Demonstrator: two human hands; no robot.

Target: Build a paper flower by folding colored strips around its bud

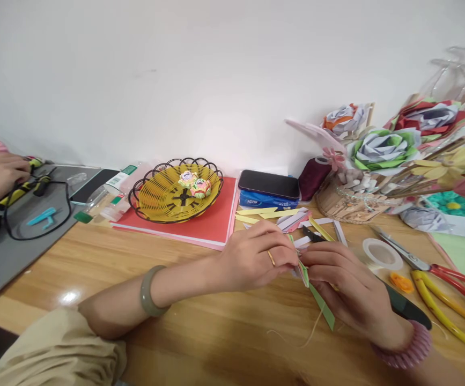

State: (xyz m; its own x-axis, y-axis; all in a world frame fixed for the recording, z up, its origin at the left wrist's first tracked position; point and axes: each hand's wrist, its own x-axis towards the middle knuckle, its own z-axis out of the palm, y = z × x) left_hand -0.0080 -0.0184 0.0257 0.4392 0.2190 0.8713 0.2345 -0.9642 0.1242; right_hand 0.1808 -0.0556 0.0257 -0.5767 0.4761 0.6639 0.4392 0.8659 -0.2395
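Observation:
My left hand (256, 256), with a ring on one finger, pinches the upper end of a folded green paper strip (321, 306). On the other side my right hand (351, 287) grips the same piece, its fingers close to the left ones. The strip's free end hangs down below the right fingers. Between the hands the paper is mostly hidden, and white and pink edges show there. A thin pale thread (316, 325) trails beneath it over the wooden table (200, 343). Just behind the hands lie several loose paper strips (270, 212).
A yellow basket (155, 193) holding small paper balls (200, 187) stands on red paper (216, 217). A phone (268, 184) rests on a blue pack. Scissors (411, 256), clear tape (382, 254) and a basket of paper flowers (385, 149) are at right. Another person's hand (1, 177) is far left.

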